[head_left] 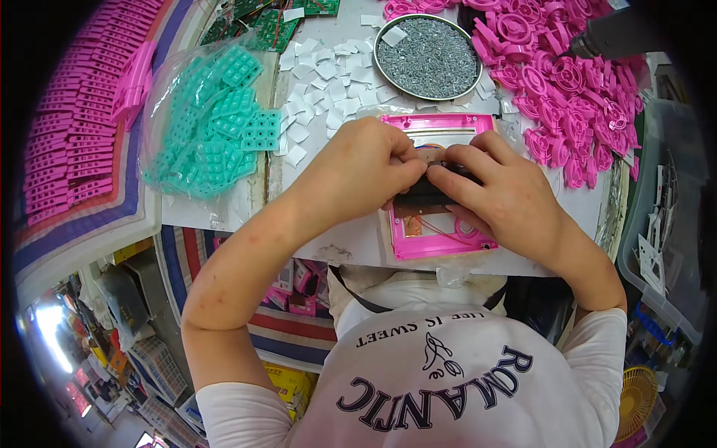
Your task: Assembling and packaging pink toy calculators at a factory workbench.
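In front of me on the white worktop lies a pink rectangular plastic housing (418, 249), with its inside facing up. Across its middle sits a black part (427, 196), largely covered by my fingers, so its exact kind is hidden. My left hand (358, 168) reaches over the housing's left side, its thumb and forefinger closed at the part's upper edge. From the other side my right hand (515, 198) presses bent fingers on the same part. Thin red wires (437, 226) run through the housing below it.
A round metal tray of small screws (429, 60) stands beyond the housing, beside scattered white paper pieces (336, 86). Pink ring-shaped parts (567, 97) pile up at right, under a dark tool (612, 36). Turquoise keypads (231, 112) lie left in a clear bag; stacked pink parts (78, 127) lie farther left.
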A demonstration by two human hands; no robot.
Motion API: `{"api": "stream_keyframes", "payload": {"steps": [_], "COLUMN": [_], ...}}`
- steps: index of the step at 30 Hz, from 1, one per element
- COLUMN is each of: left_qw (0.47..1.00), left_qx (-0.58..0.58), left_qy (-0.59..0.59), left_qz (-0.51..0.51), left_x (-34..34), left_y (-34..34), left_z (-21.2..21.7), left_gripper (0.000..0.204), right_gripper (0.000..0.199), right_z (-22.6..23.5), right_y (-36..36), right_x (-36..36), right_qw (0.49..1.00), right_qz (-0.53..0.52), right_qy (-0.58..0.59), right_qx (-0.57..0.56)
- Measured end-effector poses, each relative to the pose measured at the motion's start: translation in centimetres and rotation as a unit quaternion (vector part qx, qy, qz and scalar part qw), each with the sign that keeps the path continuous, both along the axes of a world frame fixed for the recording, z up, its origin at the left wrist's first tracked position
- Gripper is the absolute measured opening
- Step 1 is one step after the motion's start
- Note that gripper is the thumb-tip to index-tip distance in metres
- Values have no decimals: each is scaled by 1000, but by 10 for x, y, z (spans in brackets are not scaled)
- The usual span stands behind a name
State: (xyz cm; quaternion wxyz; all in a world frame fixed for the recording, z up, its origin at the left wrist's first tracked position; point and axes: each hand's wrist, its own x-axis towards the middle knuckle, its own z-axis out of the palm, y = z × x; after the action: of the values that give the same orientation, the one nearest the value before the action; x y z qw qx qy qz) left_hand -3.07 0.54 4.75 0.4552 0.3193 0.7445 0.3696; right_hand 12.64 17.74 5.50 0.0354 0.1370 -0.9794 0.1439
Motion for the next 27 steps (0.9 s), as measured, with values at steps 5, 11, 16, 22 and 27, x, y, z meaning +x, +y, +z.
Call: {"api": "stream_keyframes", "payload": {"steps": [5,11,16,22,27], "left_qw": [998,997,993,995,939], "left_qx": [-13,39,48,86,188], "left_qy": [35,-13,-80,57,282], "left_qz": [-53,-59,-66,9,-61], "left_x": [-7,-13,-19,-1,1], "left_y": [8,0,-5,-15,-15], "left_z": [1,-7,-3,-2,-14], "left_gripper": [18,10,14,10,8], "right_gripper": [46,51,64,70,70], "right_z": [-4,-8,-9,-9,-14], "right_y": [2,4,4,11,14], "right_x": [2,5,5,6,10], "right_qw": [999,996,990,984,983], "right_qz": [-11,-26,-54,-35,-38], "right_qy": [5,14,3,15,30], "right_qx": [-42,-79,-130,-173,-175]}}
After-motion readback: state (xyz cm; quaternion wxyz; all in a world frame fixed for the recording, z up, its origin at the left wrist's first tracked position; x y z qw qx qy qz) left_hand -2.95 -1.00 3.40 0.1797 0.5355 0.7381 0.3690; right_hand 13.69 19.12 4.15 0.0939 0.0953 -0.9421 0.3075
